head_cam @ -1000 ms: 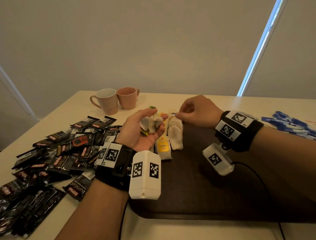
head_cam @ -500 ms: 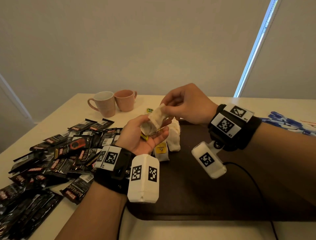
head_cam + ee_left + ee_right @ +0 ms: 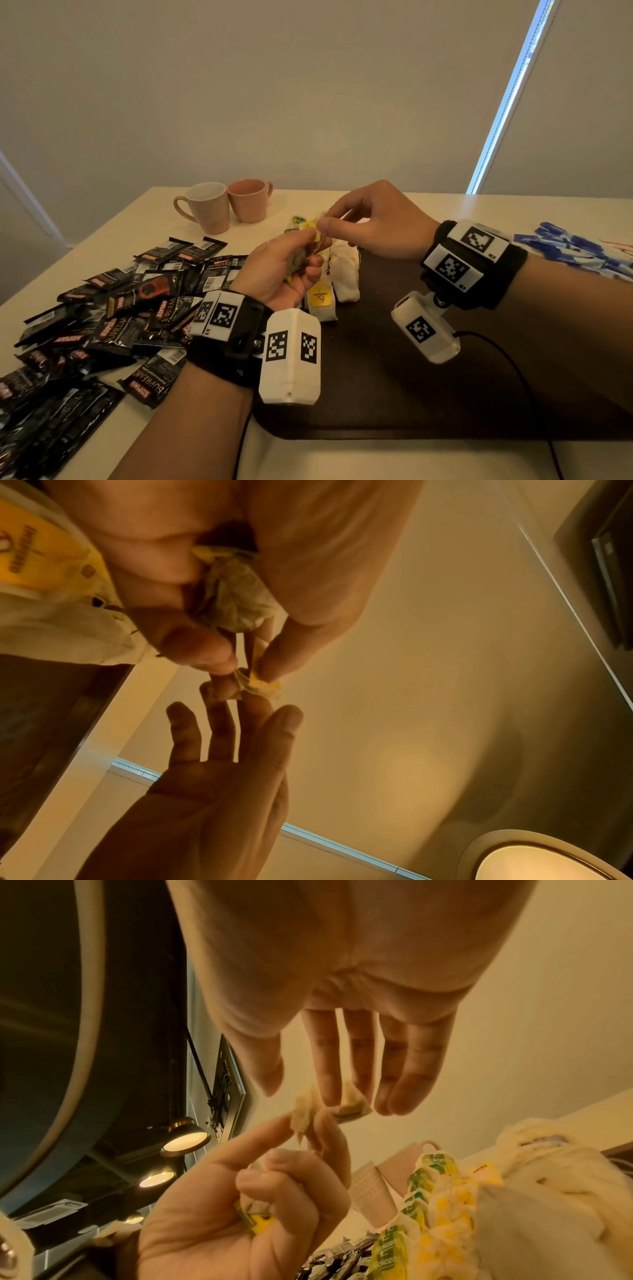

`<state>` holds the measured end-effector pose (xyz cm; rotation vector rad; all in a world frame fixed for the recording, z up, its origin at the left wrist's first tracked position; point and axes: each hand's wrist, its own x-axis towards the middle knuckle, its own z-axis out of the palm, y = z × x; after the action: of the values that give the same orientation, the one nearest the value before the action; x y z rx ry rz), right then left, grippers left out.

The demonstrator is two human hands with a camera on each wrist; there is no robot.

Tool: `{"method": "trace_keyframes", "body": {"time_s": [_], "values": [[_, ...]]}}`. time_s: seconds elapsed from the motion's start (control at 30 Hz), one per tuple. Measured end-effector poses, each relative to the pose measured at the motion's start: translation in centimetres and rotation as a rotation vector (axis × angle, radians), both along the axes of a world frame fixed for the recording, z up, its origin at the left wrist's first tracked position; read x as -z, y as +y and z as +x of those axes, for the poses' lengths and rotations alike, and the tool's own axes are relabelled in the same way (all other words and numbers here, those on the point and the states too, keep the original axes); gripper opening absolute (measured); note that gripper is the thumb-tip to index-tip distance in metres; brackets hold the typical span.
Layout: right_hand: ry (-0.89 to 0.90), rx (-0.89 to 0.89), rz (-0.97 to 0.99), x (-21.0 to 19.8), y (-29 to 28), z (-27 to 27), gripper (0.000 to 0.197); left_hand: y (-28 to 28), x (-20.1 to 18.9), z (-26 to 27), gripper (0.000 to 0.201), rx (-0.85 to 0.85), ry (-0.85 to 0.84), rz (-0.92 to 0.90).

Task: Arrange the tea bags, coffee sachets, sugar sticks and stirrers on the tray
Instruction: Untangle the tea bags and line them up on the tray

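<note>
Both hands raised, fingertips meeting. Left hand (image 3: 281, 270) palm up, fingers curled in a closed grip. Right hand (image 3: 373, 222) palm down, thumb and forefinger pinched, other fingers extended.

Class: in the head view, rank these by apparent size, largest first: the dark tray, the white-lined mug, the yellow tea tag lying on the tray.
1. Dark tray, partly hidden by arms.
2. White-lined mug, though farthest from the camera.
3. Yellow tea tag.
</note>
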<state>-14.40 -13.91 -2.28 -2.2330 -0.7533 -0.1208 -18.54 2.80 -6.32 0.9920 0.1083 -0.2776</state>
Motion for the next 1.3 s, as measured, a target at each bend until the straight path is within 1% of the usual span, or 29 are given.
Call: {"method": "trace_keyframes", "body": {"time_s": [0.07, 0.1, 0.13, 0.2, 0.23, 0.33, 0.37, 0.47, 0.53, 0.6, 0.63, 0.73, 0.8, 0.9, 1.1, 1.17, 1.23, 1.27, 1.3], "values": [[-0.006, -0.026, -0.007, 0.2, 0.2, -0.1, 0.049, 0.0, 0.1, 0.0, 0.033, -0.003, -0.028, 0.010], [-0.012, -0.027, 0.002, 0.3, 0.3, 0.0, 0.048, 0.0, 0.2, 0.0, 0.032, -0.004, -0.035, 0.009], [-0.013, -0.015, 0.016, 0.4, 0.3, 0.2, 0.041, 0.1, 0.2, 0.0, 0.030, -0.004, -0.038, 0.008], [-0.012, 0.033, 0.068, 0.3, 0.3, 0.5, 0.019, 0.3, 0.2, 0.2, 0.027, -0.019, -0.040, 0.022], [-0.018, 0.056, 0.094, 0.1, 0.1, 0.6, 0.013, 0.4, 0.2, 0.3, 0.025, -0.046, -0.041, 0.036], [-0.054, 0.084, 0.088, -0.4, -0.8, 0.6, 0.006, 0.7, 0.1, 0.6, 0.016, -0.142, -0.032, 0.052], [-0.020, 0.062, 0.057, -0.5, -1.1, 0.5, 0.006, 0.9, 0.0, 0.6, 0.014, -0.161, -0.028, 0.039], [0.251, -0.130, -0.113, 0.0, -1.6, -0.2, 0.008, 1.4, -0.4, 0.7, 0.022, -0.171, -0.024, -0.023], [0.337, -0.257, -0.252, 0.5, -1.0, -0.8, 0.008, 1.5, -0.6, 0.6, 0.026, -0.143, -0.031, -0.059], [0.324, -0.334, -0.406, 1.0, 0.2, -1.2, 0.008, 1.4, -0.6, 0.5, 0.030, -0.113, -0.040, -0.070], [0.286, -0.347, -0.493, 1.3, 0.8, -1.3, 0.009, 1.4, -0.6, 0.5, 0.031, -0.100, -0.042, -0.072], [0.122, -0.291, -0.694, 2.5, 2.5, -1.1, 0.013, 1.4, -0.6, 0.5, 0.035, -0.077, -0.031, -0.088], [0.070, -0.230, -0.738, 3.1, 3.0, -0.7, 0.019, 1.5, -0.5, 0.5, 0.037, -0.075, -0.023, -0.102], [0.033, -0.161, -0.718, 3.1, 3.1, 0.0, 0.020, 1.4, -0.5, 0.5, 0.040, -0.079, -0.028, -0.116], [-0.042, -0.124, -0.671, 3.0, 2.8, 0.4, 0.018, 1.5, -0.7, 0.3, 0.055, -0.086, 0.008, -0.171], [-0.130, -0.047, -0.529, 2.2, 2.2, 0.5, 0.016, 1.4, -0.8, 0.2, 0.057, -0.093, 0.027, -0.181], [-0.233, 0.025, -0.278, 1.0, 1.6, 0.2, 0.013, 1.4, -0.8, 0.2, 0.059, -0.091, 0.049, -0.202], [-0.269, 0.029, -0.161, 0.5, 1.6, -0.1, 0.013, 1.2, -0.8, 0.1, 0.061, -0.088, 0.059, -0.214], [-0.286, 0.014, -0.092, 0.0, 1.7, -0.5, 0.016, 1.1, -0.8, 0.1, 0.064, -0.086, 0.064, -0.227]]}}
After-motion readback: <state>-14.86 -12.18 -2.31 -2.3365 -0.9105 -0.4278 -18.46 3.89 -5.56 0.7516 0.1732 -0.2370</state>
